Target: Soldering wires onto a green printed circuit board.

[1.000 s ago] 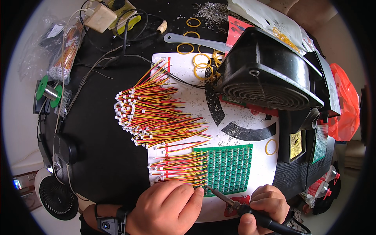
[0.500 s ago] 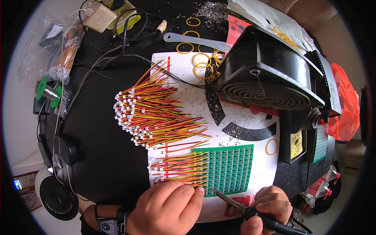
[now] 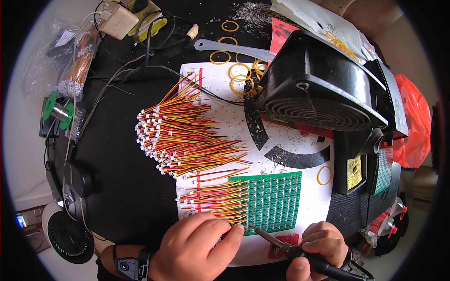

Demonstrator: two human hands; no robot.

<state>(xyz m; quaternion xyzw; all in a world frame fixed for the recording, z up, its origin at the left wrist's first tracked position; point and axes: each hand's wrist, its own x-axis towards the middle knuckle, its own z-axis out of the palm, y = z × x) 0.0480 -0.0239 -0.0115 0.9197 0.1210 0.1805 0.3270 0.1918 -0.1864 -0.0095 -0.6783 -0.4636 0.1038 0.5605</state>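
Note:
My right hand (image 3: 323, 246) is closed round the dark handle of a soldering iron (image 3: 286, 247). The iron's tip points left, at the lower left part of a green circuit board panel (image 3: 274, 201). My left hand (image 3: 201, 246) is closed beside that corner, thumb and forefinger pinched at the ends of thin wire leads; the hand hides most of what it grips. Red, yellow and black leads with white connectors (image 3: 215, 196) lie in a row along the panel's left edge. Behind them spreads a larger pile of the same leads (image 3: 187, 136).
A black box fan (image 3: 323, 84) stands at the back right, near a yellow tip-cleaning pad (image 3: 355, 174). Yellow rubber bands (image 3: 241, 77) and metal clippings lie behind the panel. At left are a solder spool (image 3: 59, 110), cables and a small fan (image 3: 70, 234).
The iron's tip and the panel have shifted very slightly left in the picture. Both hands keep nearly the same place and grip.

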